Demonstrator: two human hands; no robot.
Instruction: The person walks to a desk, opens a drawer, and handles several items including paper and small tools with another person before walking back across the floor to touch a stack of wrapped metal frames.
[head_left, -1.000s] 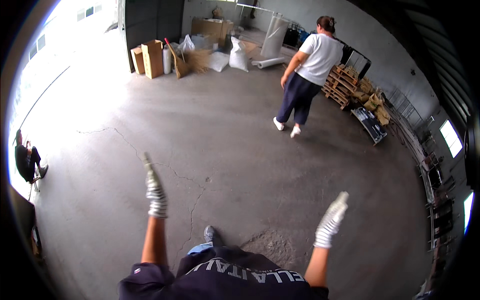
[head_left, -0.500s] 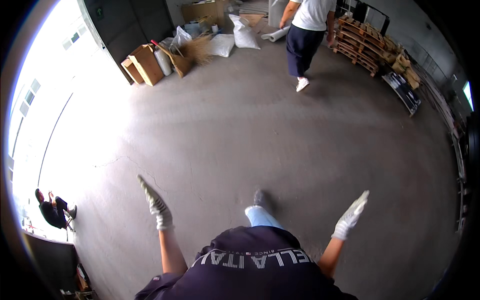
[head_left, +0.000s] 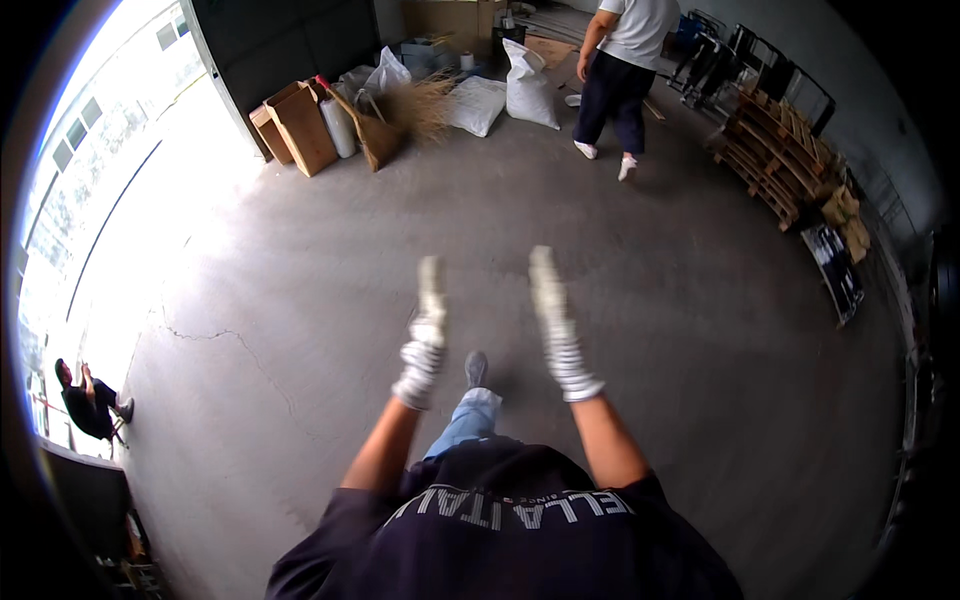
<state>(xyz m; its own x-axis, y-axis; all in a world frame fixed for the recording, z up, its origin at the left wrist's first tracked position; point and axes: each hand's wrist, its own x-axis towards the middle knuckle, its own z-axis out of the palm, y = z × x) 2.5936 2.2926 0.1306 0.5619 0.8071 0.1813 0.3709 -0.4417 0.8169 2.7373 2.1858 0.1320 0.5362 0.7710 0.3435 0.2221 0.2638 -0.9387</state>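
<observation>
White knitted work gloves cover both of my hands, held out in front of my body above the grey floor [head_left: 690, 330]. My left hand [head_left: 430, 305] points forward with its fingers stretched out, slightly blurred, and holds nothing. Level with it, my right hand [head_left: 553, 295] is likewise extended, fingers straight and no object in it. A gap separates the two, and both are seen edge-on. Below them, one grey shoe [head_left: 477, 369] and a light blue trouser leg [head_left: 465, 420] show under my dark shirt.
Ahead, a person [head_left: 625, 80] in a white top walks. Cardboard boxes [head_left: 302, 130], a straw broom [head_left: 378, 138] and white sacks [head_left: 528, 88] stand at the far left and centre. Wooden pallets [head_left: 775, 150] are stacked far right. Another person [head_left: 90, 400] sits by the bright doorway.
My hands have swung inward and forward from wide apart at my sides. The sacks and pallets appear shifted right in view. The walking person has taken a step.
</observation>
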